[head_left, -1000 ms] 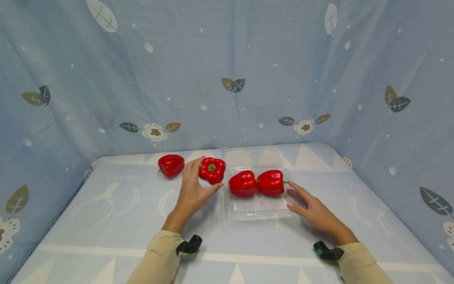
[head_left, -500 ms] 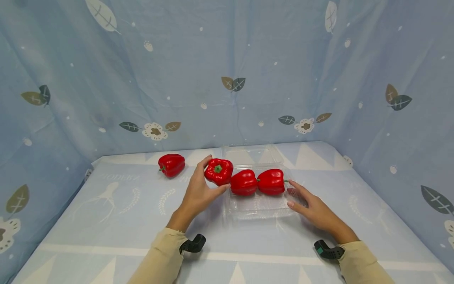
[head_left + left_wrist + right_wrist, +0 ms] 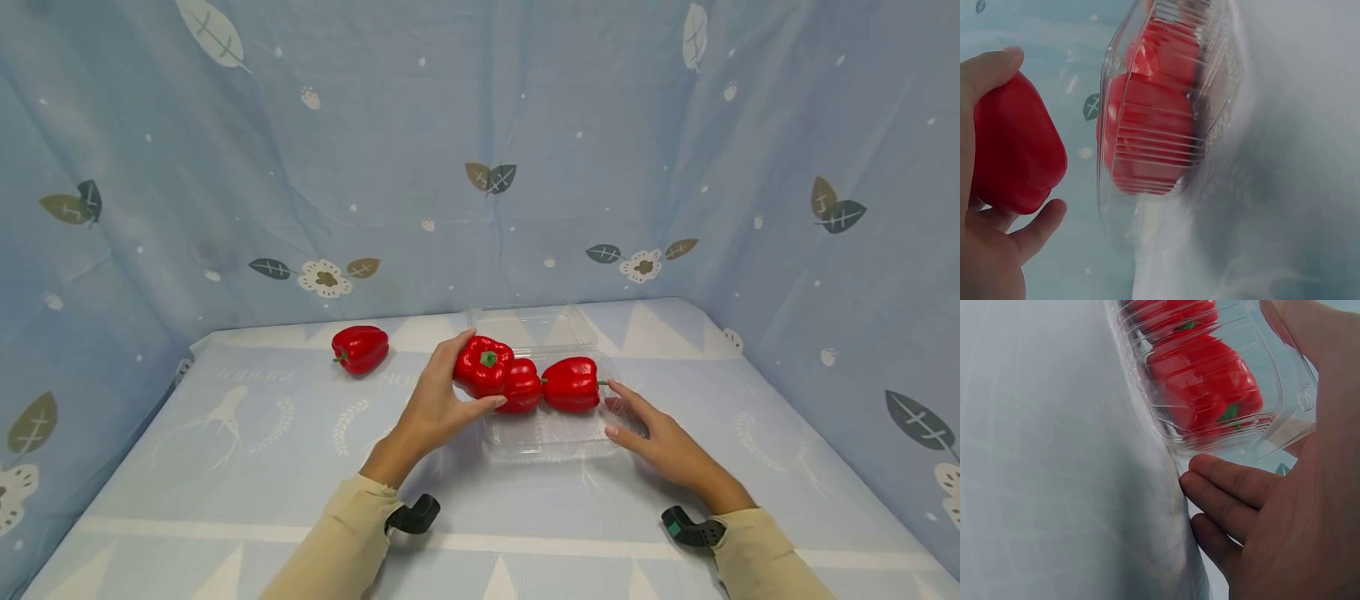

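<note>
My left hand (image 3: pixel 438 408) grips a red bell pepper (image 3: pixel 483 365) (image 3: pixel 1013 147) just above the left end of a clear plastic clamshell tray (image 3: pixel 551 437) (image 3: pixel 1166 125). Two more red peppers lie in the tray, one (image 3: pixel 523 387) partly hidden behind the held pepper and one (image 3: pixel 572 383) (image 3: pixel 1207 384) at the right. My right hand (image 3: pixel 647 429) (image 3: pixel 1285 506) rests with straight fingers against the tray's right edge. A further red pepper (image 3: pixel 361 347) lies on the table to the left.
The tray's clear lid (image 3: pixel 532 325) lies open flat behind it. A pale blue patterned cloth (image 3: pixel 225 433) covers the table, and blue fabric walls (image 3: pixel 480 150) close in the back and sides. Black wrist straps (image 3: pixel 416 514) sit near both sleeves.
My left hand has carried its pepper to the right, from beside the tray to over its left end. The right hand has stayed at the tray's right edge.
</note>
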`<act>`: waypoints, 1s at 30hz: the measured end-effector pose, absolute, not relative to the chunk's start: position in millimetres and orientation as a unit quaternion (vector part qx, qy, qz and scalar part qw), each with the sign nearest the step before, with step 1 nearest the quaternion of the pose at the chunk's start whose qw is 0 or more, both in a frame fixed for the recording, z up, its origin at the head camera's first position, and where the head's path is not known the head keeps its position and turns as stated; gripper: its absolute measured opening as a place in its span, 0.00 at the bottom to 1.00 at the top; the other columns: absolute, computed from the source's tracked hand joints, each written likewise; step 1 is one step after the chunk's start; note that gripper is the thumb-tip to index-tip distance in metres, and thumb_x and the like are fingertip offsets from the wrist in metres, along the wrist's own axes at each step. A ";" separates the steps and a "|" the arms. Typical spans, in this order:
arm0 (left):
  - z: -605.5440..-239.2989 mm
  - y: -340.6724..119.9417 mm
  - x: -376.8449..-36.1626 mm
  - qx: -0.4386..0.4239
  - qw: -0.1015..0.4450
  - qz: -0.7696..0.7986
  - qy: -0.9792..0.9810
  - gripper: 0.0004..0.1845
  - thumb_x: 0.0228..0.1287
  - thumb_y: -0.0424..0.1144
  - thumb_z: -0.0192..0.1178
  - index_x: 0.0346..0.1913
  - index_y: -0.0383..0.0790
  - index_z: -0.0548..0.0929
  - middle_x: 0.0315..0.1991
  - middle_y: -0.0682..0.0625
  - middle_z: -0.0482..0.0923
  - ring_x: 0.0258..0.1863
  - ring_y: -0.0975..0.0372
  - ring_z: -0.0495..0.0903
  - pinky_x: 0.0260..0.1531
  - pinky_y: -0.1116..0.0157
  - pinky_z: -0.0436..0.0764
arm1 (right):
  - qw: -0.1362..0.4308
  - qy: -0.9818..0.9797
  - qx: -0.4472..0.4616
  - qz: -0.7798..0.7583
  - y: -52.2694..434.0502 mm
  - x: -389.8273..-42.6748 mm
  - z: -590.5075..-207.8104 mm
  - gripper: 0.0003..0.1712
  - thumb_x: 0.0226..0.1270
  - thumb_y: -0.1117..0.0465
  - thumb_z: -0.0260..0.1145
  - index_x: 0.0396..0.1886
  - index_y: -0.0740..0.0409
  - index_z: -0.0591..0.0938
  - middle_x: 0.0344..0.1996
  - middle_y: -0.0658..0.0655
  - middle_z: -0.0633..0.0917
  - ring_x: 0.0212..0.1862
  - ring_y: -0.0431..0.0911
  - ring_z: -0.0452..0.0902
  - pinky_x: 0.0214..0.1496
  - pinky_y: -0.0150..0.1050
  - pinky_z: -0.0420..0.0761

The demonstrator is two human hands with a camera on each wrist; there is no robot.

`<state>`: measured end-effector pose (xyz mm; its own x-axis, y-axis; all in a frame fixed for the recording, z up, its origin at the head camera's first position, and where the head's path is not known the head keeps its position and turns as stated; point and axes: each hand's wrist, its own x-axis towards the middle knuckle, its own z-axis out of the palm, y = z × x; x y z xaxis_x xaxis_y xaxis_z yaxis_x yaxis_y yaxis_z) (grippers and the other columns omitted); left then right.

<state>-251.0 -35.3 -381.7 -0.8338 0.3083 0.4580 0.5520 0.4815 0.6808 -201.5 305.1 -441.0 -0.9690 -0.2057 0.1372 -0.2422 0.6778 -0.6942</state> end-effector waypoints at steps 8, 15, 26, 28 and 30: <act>-379.8 -29.8 -251.3 -0.293 0.130 -0.438 -0.840 0.50 0.45 0.48 0.76 0.70 0.70 0.57 0.60 0.53 0.63 0.61 0.62 0.65 0.51 0.59 0.78 | 0.020 -0.914 0.120 0.388 305.2 -202.5 -440.6 0.41 0.66 0.45 0.61 0.75 0.39 0.54 0.63 0.58 0.73 0.67 0.58 0.63 0.62 0.67 0.60; -379.2 -24.8 -251.9 -0.305 0.091 -0.456 -0.831 0.48 0.45 0.50 0.75 0.68 0.72 0.59 0.59 0.55 0.62 0.60 0.64 0.65 0.50 0.61 0.79 | 0.022 -0.912 0.124 0.390 304.6 -201.1 -439.3 0.41 0.66 0.46 0.62 0.75 0.42 0.55 0.64 0.58 0.73 0.67 0.58 0.63 0.63 0.66 0.60; -373.6 -17.4 -249.7 -0.298 0.044 -0.465 -0.832 0.46 0.47 0.56 0.72 0.68 0.71 0.57 0.57 0.56 0.62 0.58 0.62 0.67 0.46 0.61 0.81 | 0.027 -0.916 0.121 0.381 302.7 -200.8 -440.5 0.41 0.66 0.46 0.61 0.75 0.40 0.54 0.63 0.58 0.73 0.67 0.58 0.63 0.62 0.67 0.61; -373.2 -15.9 -249.3 -0.296 0.037 -0.466 -0.833 0.45 0.47 0.56 0.71 0.67 0.71 0.58 0.57 0.56 0.62 0.58 0.62 0.67 0.46 0.61 0.81 | 0.029 -0.916 0.121 0.381 302.8 -201.0 -439.8 0.41 0.67 0.46 0.61 0.75 0.42 0.55 0.63 0.59 0.73 0.67 0.58 0.63 0.62 0.67 0.60; -373.7 -15.1 -248.2 -0.293 0.030 -0.469 -0.833 0.43 0.49 0.55 0.70 0.67 0.72 0.58 0.56 0.56 0.62 0.58 0.62 0.67 0.46 0.61 0.81 | 0.027 -0.916 0.121 0.382 302.6 -200.7 -439.2 0.41 0.67 0.46 0.61 0.75 0.42 0.55 0.63 0.59 0.73 0.67 0.58 0.63 0.62 0.67 0.60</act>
<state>-248.2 -15.1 -373.7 -0.8269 0.4594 0.3241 0.5154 0.3888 0.7637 -200.7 302.6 -439.2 -0.9693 -0.2012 0.1413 -0.2420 0.6789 -0.6932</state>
